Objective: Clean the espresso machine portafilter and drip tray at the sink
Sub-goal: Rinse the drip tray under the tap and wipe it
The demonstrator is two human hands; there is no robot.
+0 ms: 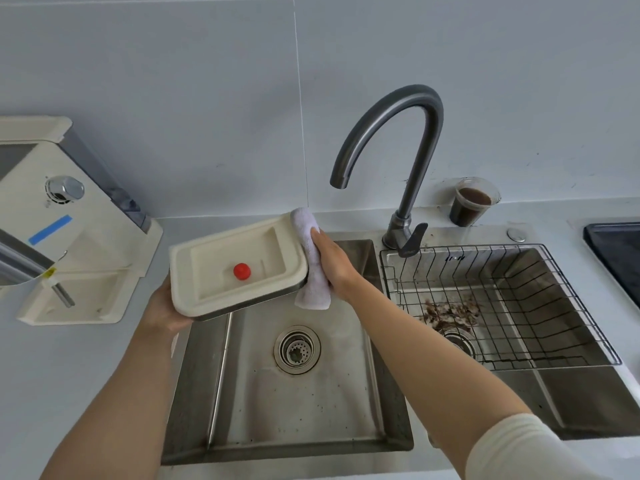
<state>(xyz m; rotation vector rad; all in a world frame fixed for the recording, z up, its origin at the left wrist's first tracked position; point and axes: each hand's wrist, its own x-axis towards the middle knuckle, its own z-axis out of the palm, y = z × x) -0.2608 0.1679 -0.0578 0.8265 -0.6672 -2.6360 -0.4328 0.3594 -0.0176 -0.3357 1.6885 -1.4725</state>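
Drip tray (214,258), head view: cream plastic w/ a red float knob (241,271) in its recess, held in the air over the far-left part of the L sink basin (294,403). It is tilted, top face toward the camera, w/ a dark metal edge showing along its near underside.

Left grip (162,306) has the tray by its near-left corner from below. Palm is against the underside; fingers are hidden behind the tray, so can't tell how far they wrap.

Right grip (334,265) is at the tray's opposite short end, fingers curled over a white cloth (313,289) and pressing it onto the rim. Cloth folds round that edge, one end sticking up past the far corner, the other hanging below the hand. So the tray sits between the two grips, touching both, the right one via the cloth.

Drain strainer (297,348) lies below the tray in the basin. Faucet (415,140) arcs over the divider, spout pointing down, no water seen. R basin holds a wire basket (485,247) w/ brown coffee grounds (450,311) under it. Plastic cup (471,202) of dark liquid stands behind, beside the faucet base. Espresso machine (62,216) sits on the tabletop (86,375) at left.
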